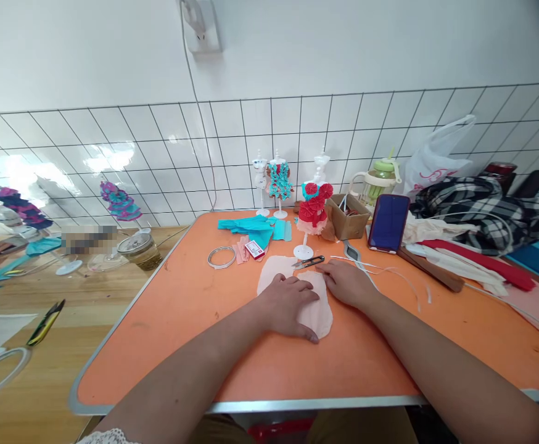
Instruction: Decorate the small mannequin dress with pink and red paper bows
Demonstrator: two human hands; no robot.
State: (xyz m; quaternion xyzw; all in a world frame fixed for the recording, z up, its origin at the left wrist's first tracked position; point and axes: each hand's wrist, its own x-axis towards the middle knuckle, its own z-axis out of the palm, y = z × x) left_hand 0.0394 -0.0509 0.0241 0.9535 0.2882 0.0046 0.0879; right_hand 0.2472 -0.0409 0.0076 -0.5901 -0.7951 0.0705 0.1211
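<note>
My left hand (290,306) lies spread on a pale pink piece of fabric (318,317), pressing it against the orange table. The fabric has an uneven rounded outline and lies flat, partly hidden under that hand. At its upper right edge rests my right hand (349,283), fingers stretched toward the fabric, fingertips touching its edge. Small black-handled thread snips (309,263) lie just beyond the right fingertips, across the fabric's far part. Behind them stands a white mini dress form (303,251) dressed in red ruffles (313,206) with rosettes.
Turquoise fabric strips (251,227), a ring of tape (221,257) and a small red-white box (254,249) lie left. A cardboard box (348,217), a propped phone (388,223) and a green-lidded bottle (383,176) stand at the back right. A glass jar (140,250) stands on the wooden table.
</note>
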